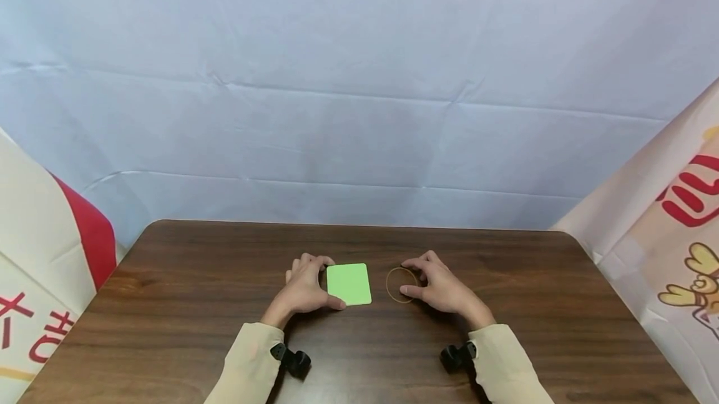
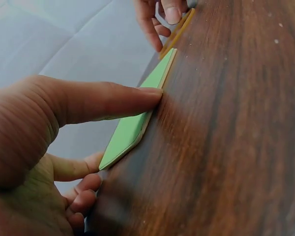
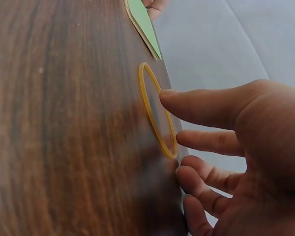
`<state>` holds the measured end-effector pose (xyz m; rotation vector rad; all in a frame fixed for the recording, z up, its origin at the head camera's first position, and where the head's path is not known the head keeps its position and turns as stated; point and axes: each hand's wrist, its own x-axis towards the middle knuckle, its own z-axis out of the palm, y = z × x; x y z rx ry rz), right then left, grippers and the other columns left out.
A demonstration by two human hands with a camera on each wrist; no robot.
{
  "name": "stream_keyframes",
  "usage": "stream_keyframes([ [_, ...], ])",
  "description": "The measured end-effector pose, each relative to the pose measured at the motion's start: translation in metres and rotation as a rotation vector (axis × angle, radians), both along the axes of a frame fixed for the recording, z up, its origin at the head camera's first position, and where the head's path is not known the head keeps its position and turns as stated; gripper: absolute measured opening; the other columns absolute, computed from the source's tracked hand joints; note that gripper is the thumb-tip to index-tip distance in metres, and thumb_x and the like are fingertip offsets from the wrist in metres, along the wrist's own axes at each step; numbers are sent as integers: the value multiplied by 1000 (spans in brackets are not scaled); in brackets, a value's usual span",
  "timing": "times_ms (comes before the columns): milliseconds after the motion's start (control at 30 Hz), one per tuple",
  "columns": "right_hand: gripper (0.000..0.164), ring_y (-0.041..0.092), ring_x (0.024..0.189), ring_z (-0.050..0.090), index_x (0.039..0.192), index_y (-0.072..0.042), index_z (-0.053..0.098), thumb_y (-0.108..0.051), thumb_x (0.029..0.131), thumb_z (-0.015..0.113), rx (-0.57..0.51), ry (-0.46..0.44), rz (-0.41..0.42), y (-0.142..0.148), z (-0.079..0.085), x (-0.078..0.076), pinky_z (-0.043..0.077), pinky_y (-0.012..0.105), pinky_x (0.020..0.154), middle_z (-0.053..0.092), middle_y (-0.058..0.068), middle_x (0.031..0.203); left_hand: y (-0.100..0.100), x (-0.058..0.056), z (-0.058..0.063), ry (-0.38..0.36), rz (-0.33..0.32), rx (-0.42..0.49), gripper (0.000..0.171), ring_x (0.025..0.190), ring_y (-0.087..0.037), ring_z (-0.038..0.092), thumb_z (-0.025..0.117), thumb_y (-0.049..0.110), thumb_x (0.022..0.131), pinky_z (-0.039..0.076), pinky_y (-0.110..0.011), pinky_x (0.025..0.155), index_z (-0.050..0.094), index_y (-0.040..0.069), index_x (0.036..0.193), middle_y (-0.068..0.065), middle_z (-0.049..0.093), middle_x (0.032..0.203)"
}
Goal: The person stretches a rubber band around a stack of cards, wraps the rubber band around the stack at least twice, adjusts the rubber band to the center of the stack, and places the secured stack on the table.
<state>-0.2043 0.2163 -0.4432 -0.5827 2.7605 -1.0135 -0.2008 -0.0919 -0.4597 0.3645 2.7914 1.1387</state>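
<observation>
A thin bright green square card point(image 1: 349, 284) with rounded corners and a tan edge lies flat on the brown wooden table. My left hand point(image 1: 306, 285) spans its left side, the thumb at the near edge and the index finger at the far left corner, holding it between them. To the right lies a thin yellow-orange ring like a rubber band point(image 3: 146, 101), roughly round. Beside it, my right hand point(image 1: 440, 285) has its thumb tip over the ring's near right side and its index fingertip by the far right side, the fingers loosely bent.
The wood-grain table point(image 1: 196, 354) has rounded far corners. A pale cloth point(image 1: 337, 79) hangs behind it, and printed banners point(image 1: 685, 254) hang at both sides. Small black cameras point(image 1: 299, 363) sit on both wrists, below the cream sleeves.
</observation>
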Motion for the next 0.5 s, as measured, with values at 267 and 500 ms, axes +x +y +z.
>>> stream_keyframes([
  [267,37,18,86,47,125,-5,64,-18,93,76,4,14,-17,-1,-2,0,45,38,77,50,10,108,1,1,2,-12,5,29,80,97,-27,38,100,25,56,27,-45,79,60,6,122,-9,50,111],
  [500,22,18,86,47,113,-8,65,-12,93,75,8,3,-45,-3,-3,-1,45,39,78,50,7,101,3,4,4,-18,-15,71,76,91,-27,37,95,14,56,21,-45,76,57,5,122,-6,51,99],
])
